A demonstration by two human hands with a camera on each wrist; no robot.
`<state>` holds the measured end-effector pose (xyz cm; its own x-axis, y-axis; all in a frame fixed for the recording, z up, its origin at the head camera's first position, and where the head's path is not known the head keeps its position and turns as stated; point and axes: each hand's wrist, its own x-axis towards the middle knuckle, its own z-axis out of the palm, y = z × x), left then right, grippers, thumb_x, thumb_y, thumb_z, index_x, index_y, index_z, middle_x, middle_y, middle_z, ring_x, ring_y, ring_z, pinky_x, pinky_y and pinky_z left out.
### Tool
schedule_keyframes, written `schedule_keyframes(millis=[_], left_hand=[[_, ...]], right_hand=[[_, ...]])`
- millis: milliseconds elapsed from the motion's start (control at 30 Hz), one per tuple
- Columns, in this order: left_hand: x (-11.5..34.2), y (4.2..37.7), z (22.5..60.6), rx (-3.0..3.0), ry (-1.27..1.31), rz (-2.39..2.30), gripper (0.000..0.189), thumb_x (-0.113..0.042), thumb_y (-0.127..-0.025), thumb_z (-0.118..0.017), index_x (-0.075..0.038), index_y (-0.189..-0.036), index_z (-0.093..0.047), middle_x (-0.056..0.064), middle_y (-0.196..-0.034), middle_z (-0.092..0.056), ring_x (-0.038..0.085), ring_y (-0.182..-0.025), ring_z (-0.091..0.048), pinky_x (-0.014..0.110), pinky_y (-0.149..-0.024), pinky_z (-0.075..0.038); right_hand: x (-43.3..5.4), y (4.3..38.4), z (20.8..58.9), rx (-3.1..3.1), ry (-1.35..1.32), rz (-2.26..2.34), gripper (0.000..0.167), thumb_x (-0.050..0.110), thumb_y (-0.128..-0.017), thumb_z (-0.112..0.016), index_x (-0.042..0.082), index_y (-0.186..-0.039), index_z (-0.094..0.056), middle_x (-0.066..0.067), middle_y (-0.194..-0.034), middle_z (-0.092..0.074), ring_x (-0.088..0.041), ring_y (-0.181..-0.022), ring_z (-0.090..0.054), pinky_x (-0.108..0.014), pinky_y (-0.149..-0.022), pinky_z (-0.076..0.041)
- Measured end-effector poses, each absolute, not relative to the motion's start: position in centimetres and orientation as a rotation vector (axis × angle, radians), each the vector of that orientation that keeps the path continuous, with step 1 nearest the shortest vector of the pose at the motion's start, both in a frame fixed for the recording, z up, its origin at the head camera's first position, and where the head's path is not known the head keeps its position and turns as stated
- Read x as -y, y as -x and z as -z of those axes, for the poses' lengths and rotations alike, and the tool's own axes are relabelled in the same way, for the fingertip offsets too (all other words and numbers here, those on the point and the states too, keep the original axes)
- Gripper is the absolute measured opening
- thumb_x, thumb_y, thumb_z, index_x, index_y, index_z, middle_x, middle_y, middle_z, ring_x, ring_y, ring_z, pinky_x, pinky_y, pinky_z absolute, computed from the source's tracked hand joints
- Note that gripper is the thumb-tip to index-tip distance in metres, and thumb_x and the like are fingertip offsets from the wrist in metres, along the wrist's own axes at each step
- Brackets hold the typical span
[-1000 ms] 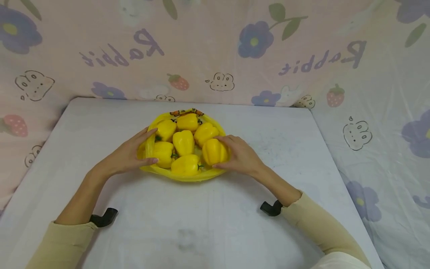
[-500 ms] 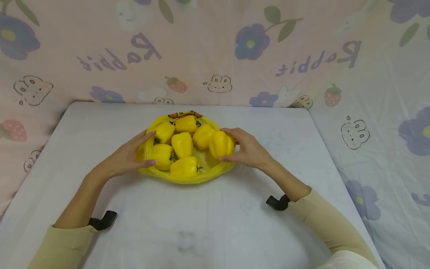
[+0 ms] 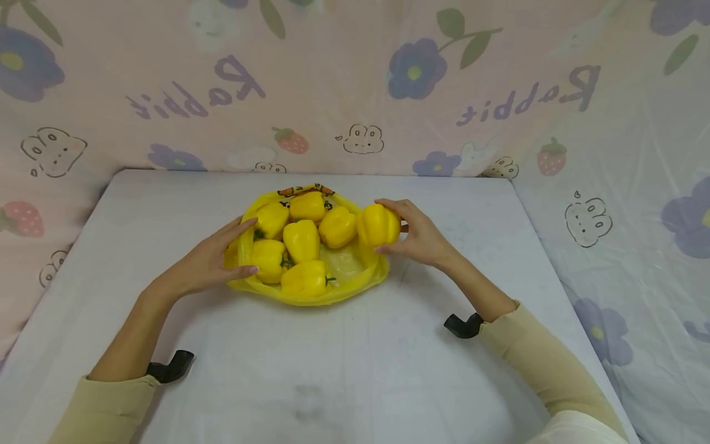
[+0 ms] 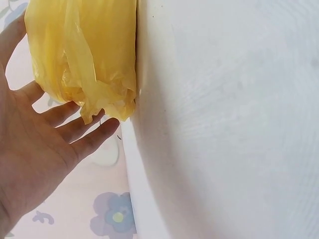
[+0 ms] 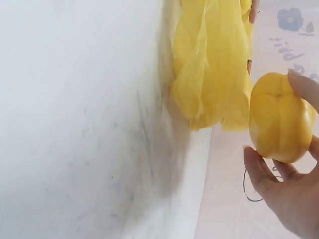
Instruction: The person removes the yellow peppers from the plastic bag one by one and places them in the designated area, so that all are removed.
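A yellow plastic bag (image 3: 349, 282) stands on the table with its mouth spread wide and its edge rolled outward. Several yellow bell peppers (image 3: 301, 241) lie inside it. My left hand (image 3: 205, 258) rests against the bag's left side, its thumb and fingers spread over the rim; in the left wrist view its fingers (image 4: 94, 138) look nearly straight beside the crinkled plastic. My right hand (image 3: 423, 237) grips one bell pepper (image 3: 378, 226) between thumb and fingers, raised at the bag's right rim. In the right wrist view, this bell pepper (image 5: 280, 118) is beside the bag's outer wall.
The bag is on a white-covered table (image 3: 333, 370) with dark smudges. Behind it hangs a pale curtain (image 3: 333, 80) printed with flowers, strawberries and rabbits. A black curved piece (image 3: 172, 366) shows at the left wrist, and a similar black piece (image 3: 463, 325) at the right wrist.
My right hand has lifted one bell pepper from the bag's right side, up and to the right, baring the plastic under it. My left hand has stayed at the rim.
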<state>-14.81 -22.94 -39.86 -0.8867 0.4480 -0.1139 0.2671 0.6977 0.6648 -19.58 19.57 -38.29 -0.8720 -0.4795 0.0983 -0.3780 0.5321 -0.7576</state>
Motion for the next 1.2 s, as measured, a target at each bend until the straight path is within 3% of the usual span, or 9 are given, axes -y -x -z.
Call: schedule_keyframes(millis=[533,1200], left_hand=[[23.4,15.0,39.8,-2.612,-0.484,-1.007,0.095,-0.046,-0.087,-0.075,-0.028,-0.160,-0.018,0.019,-0.165,-0.010,0.047,-0.148,-0.011,0.072,-0.112,-0.016],[23.4,15.6,40.2,-2.589,-0.467,-1.025,0.104,-0.044,-0.078,-0.084,-0.031,-0.159,-0.021,0.013,-0.165,-0.016,0.042,-0.149,-0.014,0.066,-0.116,-0.016]], right_hand=[[-21.9,22.6,39.8,-2.663,0.548,1.348,0.086,0.020,-0.077,-0.088,0.021,-0.150,-0.043,-0.009,-0.146,-0.041,-0.028,-0.119,-0.049,-0.048,-0.102,-0.047],[-23.9,27.2,41.5,-2.719,0.447,1.350,0.086,0.013,-0.079,-0.086,0.021,-0.152,-0.041,-0.008,-0.152,-0.039,-0.029,-0.123,-0.048,-0.047,-0.104,-0.046]])
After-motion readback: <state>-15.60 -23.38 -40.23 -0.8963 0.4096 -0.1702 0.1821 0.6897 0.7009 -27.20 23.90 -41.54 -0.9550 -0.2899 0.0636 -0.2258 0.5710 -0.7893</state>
